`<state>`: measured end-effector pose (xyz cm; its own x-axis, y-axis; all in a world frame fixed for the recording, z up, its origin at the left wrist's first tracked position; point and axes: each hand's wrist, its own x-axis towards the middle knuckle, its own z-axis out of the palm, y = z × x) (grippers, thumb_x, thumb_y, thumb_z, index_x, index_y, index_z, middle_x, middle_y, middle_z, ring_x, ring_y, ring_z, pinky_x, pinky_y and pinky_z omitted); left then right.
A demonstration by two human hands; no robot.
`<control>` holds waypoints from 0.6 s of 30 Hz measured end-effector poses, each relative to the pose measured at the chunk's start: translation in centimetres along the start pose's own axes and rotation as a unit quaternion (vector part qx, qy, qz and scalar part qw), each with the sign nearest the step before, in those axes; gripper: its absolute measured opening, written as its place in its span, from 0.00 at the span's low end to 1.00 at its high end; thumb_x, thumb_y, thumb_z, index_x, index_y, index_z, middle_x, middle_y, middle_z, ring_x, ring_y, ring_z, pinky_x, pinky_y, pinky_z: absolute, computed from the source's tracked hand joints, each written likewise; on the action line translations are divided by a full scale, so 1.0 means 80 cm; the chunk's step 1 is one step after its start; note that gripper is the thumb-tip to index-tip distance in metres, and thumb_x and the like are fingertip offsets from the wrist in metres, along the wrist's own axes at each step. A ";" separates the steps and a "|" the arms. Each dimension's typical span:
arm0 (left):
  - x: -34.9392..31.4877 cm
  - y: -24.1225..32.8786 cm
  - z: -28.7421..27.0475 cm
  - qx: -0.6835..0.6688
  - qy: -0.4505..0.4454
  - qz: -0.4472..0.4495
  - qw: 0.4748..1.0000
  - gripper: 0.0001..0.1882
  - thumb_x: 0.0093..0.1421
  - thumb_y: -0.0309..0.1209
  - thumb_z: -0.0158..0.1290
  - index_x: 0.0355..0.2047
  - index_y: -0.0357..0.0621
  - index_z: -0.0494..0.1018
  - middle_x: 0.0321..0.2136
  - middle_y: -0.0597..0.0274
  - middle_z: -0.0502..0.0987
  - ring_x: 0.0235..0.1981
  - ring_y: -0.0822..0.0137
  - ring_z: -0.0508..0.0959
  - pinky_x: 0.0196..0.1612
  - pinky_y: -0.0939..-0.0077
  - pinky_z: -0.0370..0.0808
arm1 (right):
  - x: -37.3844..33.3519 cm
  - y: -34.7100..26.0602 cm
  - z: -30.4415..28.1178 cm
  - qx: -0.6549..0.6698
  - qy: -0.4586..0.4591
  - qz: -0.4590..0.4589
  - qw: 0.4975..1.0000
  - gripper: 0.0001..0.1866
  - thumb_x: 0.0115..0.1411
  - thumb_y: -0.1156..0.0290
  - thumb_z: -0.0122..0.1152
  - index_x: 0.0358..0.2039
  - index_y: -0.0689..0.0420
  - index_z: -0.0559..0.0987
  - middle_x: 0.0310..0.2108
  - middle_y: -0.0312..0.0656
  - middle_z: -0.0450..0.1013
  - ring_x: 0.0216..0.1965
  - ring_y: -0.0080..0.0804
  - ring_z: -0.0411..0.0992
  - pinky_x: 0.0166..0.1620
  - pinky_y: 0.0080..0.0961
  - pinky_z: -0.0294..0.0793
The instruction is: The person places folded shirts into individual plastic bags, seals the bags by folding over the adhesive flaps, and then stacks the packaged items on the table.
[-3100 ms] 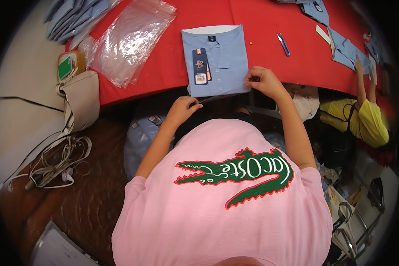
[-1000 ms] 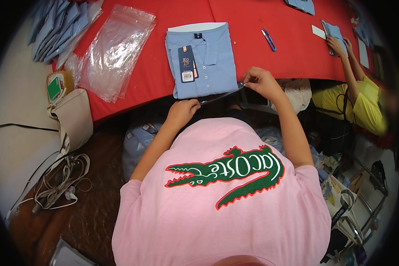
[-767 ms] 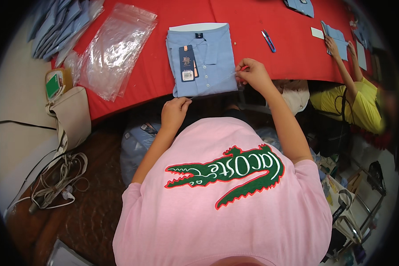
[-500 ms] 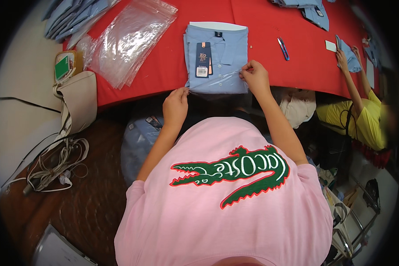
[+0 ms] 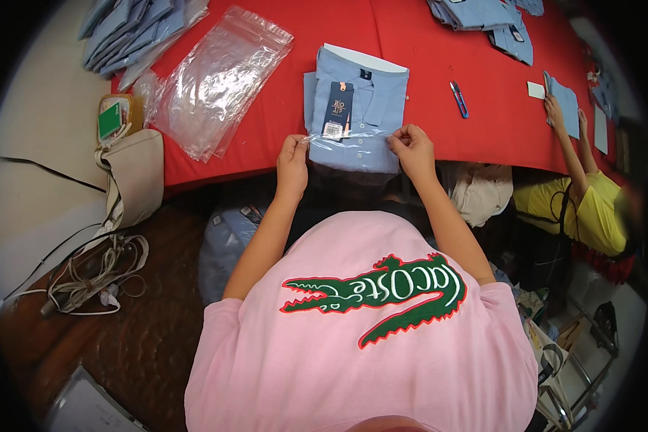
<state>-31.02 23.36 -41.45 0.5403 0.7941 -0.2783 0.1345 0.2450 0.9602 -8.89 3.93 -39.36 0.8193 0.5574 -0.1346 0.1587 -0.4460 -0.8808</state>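
A folded light-blue shirt [image 5: 381,101] lies at the table's front edge, with a dark hang tag [image 5: 340,108] on its chest and a white insert showing at the collar end. A clear plastic bag [image 5: 345,142] covers its near end, up to about the bottom of the tag. My left hand [image 5: 293,157] pinches the bag's opening at the left side of the shirt. At the right side, my right hand [image 5: 413,149] pinches the other corner of the opening.
Flat clear bags [image 5: 219,79] lie left on the red tablecloth [image 5: 410,43]. Blue thread snips [image 5: 459,99] lie to the right. Stacked shirts [image 5: 133,32] stand far left, more at the far right. A co-worker in yellow [image 5: 590,209] handles a blue garment. A beige bag [image 5: 133,173] hangs at the left edge.
My left hand has moved up the shirt's side, drawing the bag's edge with it. The shirt now sits slightly tilted and nearer to me.
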 end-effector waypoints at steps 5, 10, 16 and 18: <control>-0.003 0.029 -0.009 0.384 0.030 0.161 0.909 0.09 0.72 0.32 0.54 0.42 0.40 0.79 0.36 0.51 0.81 0.38 0.49 0.81 0.46 0.60 0.76 | 0.003 -0.014 -0.002 -0.008 -0.008 0.008 1.000 0.08 0.59 0.74 0.73 0.33 0.64 0.81 0.30 0.46 0.76 0.29 0.35 0.76 0.37 0.33 0.76; 0.010 0.046 -0.005 0.394 0.002 0.241 0.887 0.07 0.64 0.27 0.60 0.42 0.39 0.79 0.34 0.55 0.80 0.32 0.52 0.82 0.42 0.56 0.77 | 0.021 -0.014 -0.002 -0.060 0.011 -0.031 0.998 0.09 0.60 0.75 0.71 0.37 0.64 0.80 0.33 0.48 0.77 0.34 0.40 0.78 0.40 0.35 0.78; 0.013 0.065 0.003 0.311 -0.021 0.188 0.931 0.06 0.63 0.25 0.62 0.40 0.39 0.79 0.33 0.58 0.79 0.29 0.62 0.80 0.37 0.65 0.77 | 0.048 -0.061 0.000 -0.255 -0.014 -0.212 0.943 0.22 0.63 0.65 0.69 0.57 0.55 0.77 0.54 0.52 0.75 0.61 0.51 0.72 0.63 0.48 0.70; 0.018 0.063 0.001 0.299 -0.040 0.169 0.938 0.06 0.64 0.25 0.64 0.40 0.37 0.80 0.33 0.59 0.78 0.29 0.68 0.77 0.35 0.72 0.75 | 0.086 -0.074 0.017 -0.252 -0.010 -0.282 0.926 0.29 0.64 0.61 0.70 0.64 0.52 0.75 0.60 0.51 0.72 0.69 0.53 0.65 0.70 0.53 0.62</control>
<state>-29.48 25.71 -37.01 0.6936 0.7200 0.0236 0.3737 -0.3875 0.8427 -4.94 11.34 -35.64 0.5190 0.8114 0.2688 0.7989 -0.3486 -0.4902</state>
